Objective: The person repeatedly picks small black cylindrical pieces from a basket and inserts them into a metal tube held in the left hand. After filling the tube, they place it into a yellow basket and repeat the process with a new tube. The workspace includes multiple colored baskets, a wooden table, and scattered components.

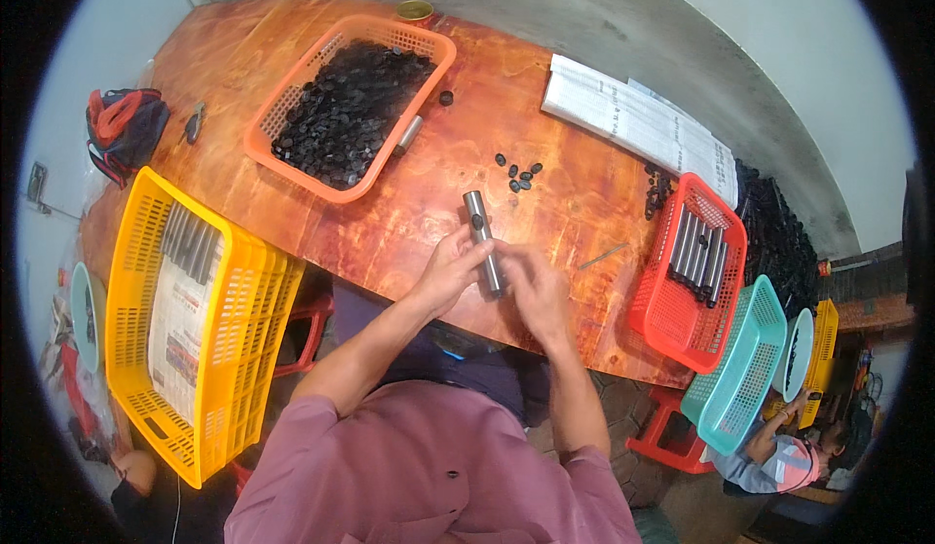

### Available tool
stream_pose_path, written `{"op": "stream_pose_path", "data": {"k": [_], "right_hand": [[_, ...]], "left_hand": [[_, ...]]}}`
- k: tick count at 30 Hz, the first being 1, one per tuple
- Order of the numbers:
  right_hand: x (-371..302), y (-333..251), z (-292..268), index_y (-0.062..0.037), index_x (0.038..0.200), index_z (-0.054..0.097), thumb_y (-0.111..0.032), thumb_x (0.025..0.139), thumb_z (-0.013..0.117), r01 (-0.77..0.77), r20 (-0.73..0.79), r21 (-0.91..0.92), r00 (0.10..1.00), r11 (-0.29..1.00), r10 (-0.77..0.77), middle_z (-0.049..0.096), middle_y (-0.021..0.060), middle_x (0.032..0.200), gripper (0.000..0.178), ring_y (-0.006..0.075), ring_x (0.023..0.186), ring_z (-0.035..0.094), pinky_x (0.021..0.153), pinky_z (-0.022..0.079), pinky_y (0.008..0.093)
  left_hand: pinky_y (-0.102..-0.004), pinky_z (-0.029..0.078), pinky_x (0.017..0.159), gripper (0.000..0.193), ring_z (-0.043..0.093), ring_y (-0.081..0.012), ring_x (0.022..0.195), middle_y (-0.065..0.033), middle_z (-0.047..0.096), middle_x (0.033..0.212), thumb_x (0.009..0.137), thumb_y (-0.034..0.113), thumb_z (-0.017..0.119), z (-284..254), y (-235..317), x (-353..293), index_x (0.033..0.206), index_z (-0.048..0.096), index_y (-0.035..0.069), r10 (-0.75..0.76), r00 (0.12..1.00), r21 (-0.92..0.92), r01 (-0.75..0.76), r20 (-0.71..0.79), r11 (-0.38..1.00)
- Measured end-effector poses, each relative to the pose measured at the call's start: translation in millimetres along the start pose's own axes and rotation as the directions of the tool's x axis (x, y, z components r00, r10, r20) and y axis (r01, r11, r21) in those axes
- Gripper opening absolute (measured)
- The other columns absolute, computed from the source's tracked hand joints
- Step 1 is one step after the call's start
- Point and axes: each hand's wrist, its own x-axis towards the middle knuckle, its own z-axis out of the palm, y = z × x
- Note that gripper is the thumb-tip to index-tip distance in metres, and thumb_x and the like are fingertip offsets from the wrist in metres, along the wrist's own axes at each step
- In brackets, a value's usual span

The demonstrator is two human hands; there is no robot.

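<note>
Over the wooden table, my left hand (454,269) grips a shiny metal tube (487,260), fingers closed round its middle. A black oval piece (477,222) sits on the tube's side near its far end. Beside the tube's nearer half is my right hand (534,289); its fingers are smeared by motion, and whether they press on the tube is unclear. Several loose black oval pieces (515,185) lie on the table beyond my hands. A thin metal rod (604,256) rests to the right of my right hand.
An orange basket (255,145) of black pieces stands far left, a short metal tube (410,133) beside it. Yellow crates (229,349) are near left. At right are a red basket (682,335) holding tubes, a teal basket (721,417), papers (633,120) and another person (779,461).
</note>
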Motion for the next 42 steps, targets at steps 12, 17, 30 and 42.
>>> {"op": "stream_pose_path", "data": {"k": [12,17,30,42], "right_hand": [[89,28,8,-0.0052,0.118,0.066,-0.01,0.095,0.064,0.269,-0.123,-0.647,0.887,0.714,-0.446,0.06,0.0182,0.094,0.024,0.0403,0.087,0.065,0.072,0.052,0.0488],[70,45,5,-0.0057,0.112,0.069,-0.015,0.091,0.071,0.331,-0.146,-0.595,0.852,0.732,-0.503,0.063,0.0152,0.096,0.023,0.0379,0.086,0.067,0.073,0.053,0.0467],[67,36,4,-0.0032,0.102,0.071,-0.011,0.094,0.066,0.258,-0.174,-0.556,0.893,0.79,-0.415,0.067,0.0175,0.092,0.013,0.0386,0.084,0.068,0.075,0.054,0.0449],[75,63,-13,-0.0013,0.102,0.071,-0.01,0.092,0.067,0.108,-0.291,-0.231,0.941,0.967,-0.174,0.069,0.0205,0.093,0.014,0.0363,0.086,0.068,0.078,0.053,0.0438]], "left_hand": [[-0.0381,0.062,0.082,0.045,0.069,-0.0215,0.092,-0.0123,0.063,0.112,0.103,0.012,0.06,-11,0,2,0.142,0.038,0.005,-0.042,0.992,-0.041,0.048,0.121,0.998],[-0.0378,0.062,0.081,0.045,0.069,-0.0218,0.092,-0.0126,0.063,0.112,0.103,0.009,0.059,-5,4,-2,0.142,0.039,0.004,-0.027,0.993,-0.001,0.027,0.118,1.0],[-0.0376,0.063,0.079,0.052,0.071,-0.0224,0.088,-0.0142,0.066,0.108,0.101,0.007,0.062,-6,0,2,0.146,0.035,0.002,-0.024,0.992,0.043,0.019,0.123,0.999],[-0.0379,0.062,0.081,0.059,0.07,-0.0216,0.091,-0.0137,0.065,0.109,0.101,0.008,0.063,-7,2,-1,0.151,0.031,0.003,-0.033,0.994,0.071,0.026,0.102,0.997]]}}
